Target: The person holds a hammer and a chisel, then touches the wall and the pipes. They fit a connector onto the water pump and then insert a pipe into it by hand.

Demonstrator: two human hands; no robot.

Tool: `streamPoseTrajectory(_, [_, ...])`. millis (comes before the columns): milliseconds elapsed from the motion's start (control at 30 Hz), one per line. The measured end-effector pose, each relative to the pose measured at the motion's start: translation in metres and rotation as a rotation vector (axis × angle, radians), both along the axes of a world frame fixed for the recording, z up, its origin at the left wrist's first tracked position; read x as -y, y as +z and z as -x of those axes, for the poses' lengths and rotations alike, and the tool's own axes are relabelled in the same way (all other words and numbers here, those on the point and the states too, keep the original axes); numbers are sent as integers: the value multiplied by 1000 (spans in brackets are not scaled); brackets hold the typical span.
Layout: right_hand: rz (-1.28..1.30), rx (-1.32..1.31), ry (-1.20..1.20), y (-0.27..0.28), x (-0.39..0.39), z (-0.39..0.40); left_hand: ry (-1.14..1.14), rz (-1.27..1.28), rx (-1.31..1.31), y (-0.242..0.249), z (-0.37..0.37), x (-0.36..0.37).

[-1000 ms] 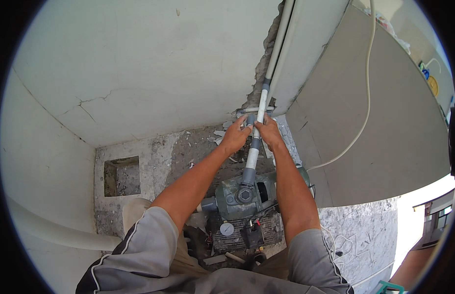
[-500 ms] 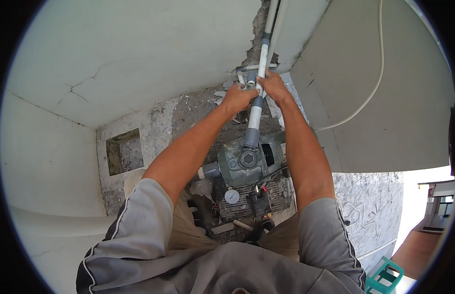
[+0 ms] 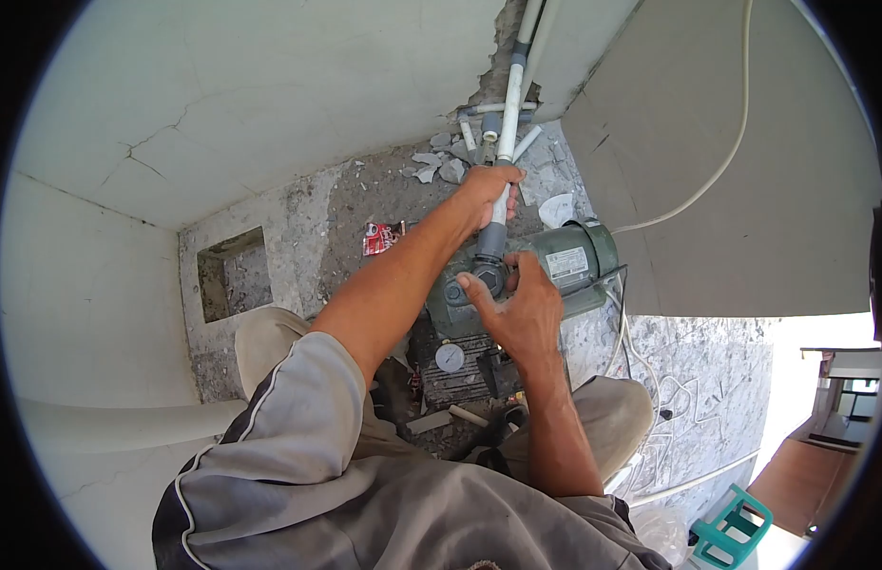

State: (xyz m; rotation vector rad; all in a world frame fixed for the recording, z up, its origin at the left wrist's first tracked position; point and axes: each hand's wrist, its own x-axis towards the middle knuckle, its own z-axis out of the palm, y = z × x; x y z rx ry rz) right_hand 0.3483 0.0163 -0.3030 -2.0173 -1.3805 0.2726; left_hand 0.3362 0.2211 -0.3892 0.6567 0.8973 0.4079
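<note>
My left hand [image 3: 491, 195] is wrapped round an upright white plastic pipe [image 3: 509, 109], just below a grey coupling mostly hidden by the fingers. Lower down, the pipe runs into a grey pipe fitting [image 3: 490, 243] on top of a green water pump [image 3: 580, 258]. My right hand [image 3: 525, 312] is over the pump head, thumb and fingers spread apart around the large hex plug [image 3: 488, 277], with nothing held. A round pressure gauge [image 3: 450, 357] sits at the front of the pump, left of my right forearm.
Thin pipes [image 3: 469, 135] and a grey-collared stub [image 3: 491, 126] stand by the broken wall channel. Rubble [image 3: 450, 169] and a red wrapper [image 3: 380, 237] lie on the floor. A pale cable [image 3: 724, 171] hangs at the right wall; a green stool [image 3: 733, 527] stands lower right.
My right hand has let go of the pipe and come down over the pump head, opening. My left hand has slid lower and now wraps the pipe.
</note>
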Motion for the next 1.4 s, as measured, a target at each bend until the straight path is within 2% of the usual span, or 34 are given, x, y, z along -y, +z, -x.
streamPoseTrajectory(67, [91,128,-6,-17,8,18,11,-12,-23,2,-2,3])
streamPoseTrajectory(167, [57,99,-49,-43,6,24,19,-23,-30,4,0,3])
streamPoseTrajectory(333, [107,111,-29,-41,6,22,-77,18,160,-9,12,2])
streamPoseTrajectory(433, [71,122,-73,-35,3,26,-95,141,277,15,31,25])
streamPoseTrajectory(567, [166,84,-165,-32,-6,31,-88,114,224,5,30,26])
streamPoseTrajectory(667, [55,116,-188,-32,-7,32,-66,59,167,-1,24,28])
streamPoseTrajectory(1167, [-47,164,91,-55,-12,8,6,-16,155,2,24,34])
streamPoseTrajectory(1267, [-47,145,90,-54,-13,8,19,-2,174,3,24,34])
streamPoseTrajectory(1367, [75,99,64,-43,-10,9,18,22,201,0,26,36])
streamPoseTrajectory(1400, [20,31,123,-38,-7,5,17,15,204,-1,27,36])
